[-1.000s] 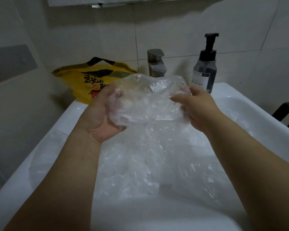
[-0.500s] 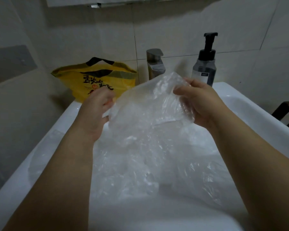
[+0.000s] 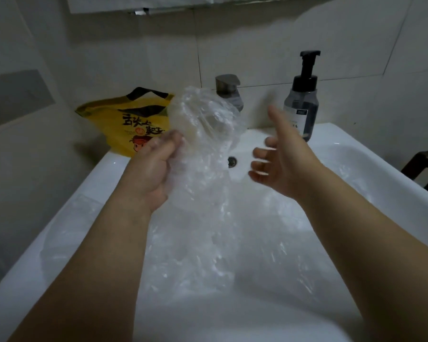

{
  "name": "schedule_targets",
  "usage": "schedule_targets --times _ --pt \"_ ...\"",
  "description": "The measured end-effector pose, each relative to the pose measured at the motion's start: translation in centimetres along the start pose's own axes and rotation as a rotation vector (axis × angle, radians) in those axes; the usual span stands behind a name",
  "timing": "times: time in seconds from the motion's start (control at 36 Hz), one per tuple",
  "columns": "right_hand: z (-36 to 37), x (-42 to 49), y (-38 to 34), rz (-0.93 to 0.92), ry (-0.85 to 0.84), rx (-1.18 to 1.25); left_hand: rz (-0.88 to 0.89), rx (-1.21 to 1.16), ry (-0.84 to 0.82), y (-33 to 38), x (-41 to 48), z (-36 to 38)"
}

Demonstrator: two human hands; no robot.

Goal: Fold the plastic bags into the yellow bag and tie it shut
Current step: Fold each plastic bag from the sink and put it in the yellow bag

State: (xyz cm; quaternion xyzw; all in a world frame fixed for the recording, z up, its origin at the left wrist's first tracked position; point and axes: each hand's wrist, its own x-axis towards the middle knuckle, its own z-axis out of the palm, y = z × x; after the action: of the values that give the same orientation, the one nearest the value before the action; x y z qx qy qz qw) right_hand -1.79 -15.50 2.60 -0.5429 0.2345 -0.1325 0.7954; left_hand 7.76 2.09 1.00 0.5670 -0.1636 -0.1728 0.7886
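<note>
The right hand has let go of the clear plastic bag that both hands were holding half a second ago. It now hangs apart from the bag with its palm turned toward it, fingers spread and loosely bent, holding nothing. The left hand keeps its hold: thumb and fingers are curled round the bag's lower left edge. The crumpled film stands up above that hand and drapes down past its wrist, filling much of the gap between the two hands.

The yellow bag, printed with dark characters and a cartoon figure, sits just beyond the left hand at the back corner of the white sink, its black-edged handle upward. Below both forearms, more clear plastic bags lie heaped in the basin, one spilling over the rim under the left forearm.

A metal tap stands beyond the held bag, partly veiled by it. A dark pump bottle stands just beyond the right hand's fingertips. The overflow hole shows between the hands.
</note>
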Motion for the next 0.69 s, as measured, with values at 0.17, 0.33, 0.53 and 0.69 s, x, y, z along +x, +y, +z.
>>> schedule_targets --times 0.17,0.33,0.53,0.69 --pt "1.1 -0.7 1.2 0.169 -0.369 -0.194 0.039 -0.066 -0.046 -0.3 -0.1 0.3" --pt "1.5 -1.0 1.3 0.026 -0.462 -0.16 0.046 -0.052 -0.038 -0.5 -0.1 0.4" --pt "1.6 -0.9 1.4 -0.078 -0.397 -0.076 0.075 -0.011 -0.039 -0.5 -0.1 0.5" --pt "1.3 -0.7 0.5 -0.172 -0.286 0.159 0.043 0.039 0.017 0.0 0.1 -0.3"
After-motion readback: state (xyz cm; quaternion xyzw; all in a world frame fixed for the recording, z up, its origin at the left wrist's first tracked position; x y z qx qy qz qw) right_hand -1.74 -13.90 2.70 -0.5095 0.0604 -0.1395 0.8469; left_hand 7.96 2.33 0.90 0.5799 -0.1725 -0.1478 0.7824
